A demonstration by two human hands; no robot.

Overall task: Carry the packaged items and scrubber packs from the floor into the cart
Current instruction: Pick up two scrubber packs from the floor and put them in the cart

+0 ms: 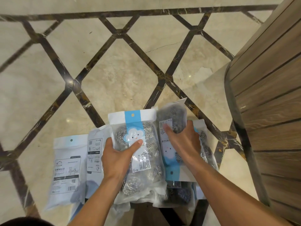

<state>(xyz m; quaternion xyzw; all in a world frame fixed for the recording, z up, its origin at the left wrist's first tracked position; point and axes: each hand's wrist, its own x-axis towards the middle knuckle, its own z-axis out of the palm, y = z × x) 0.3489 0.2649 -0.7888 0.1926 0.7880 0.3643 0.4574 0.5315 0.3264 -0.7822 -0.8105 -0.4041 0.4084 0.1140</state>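
My left hand (120, 154) grips a clear scrubber pack (138, 128) with a blue cloud label and steel wool balls inside, thumb across its front. My right hand (182, 137) holds a second scrubber pack (172, 115), turned upside down, with a darker scrubber at its top. More scrubber packs (205, 144) lie under and to the right of it. Two white packaged items lie flat on the floor to the left, one (68, 167) at far left and one (95, 154) partly under my left hand's pack. No cart is visible.
The marble floor (114, 66) has dark diagonal inlay strips. A curved wood-panelled wall or counter (268, 103) rises at the right, close to the packs. Dark hair shows at the bottom left corner.
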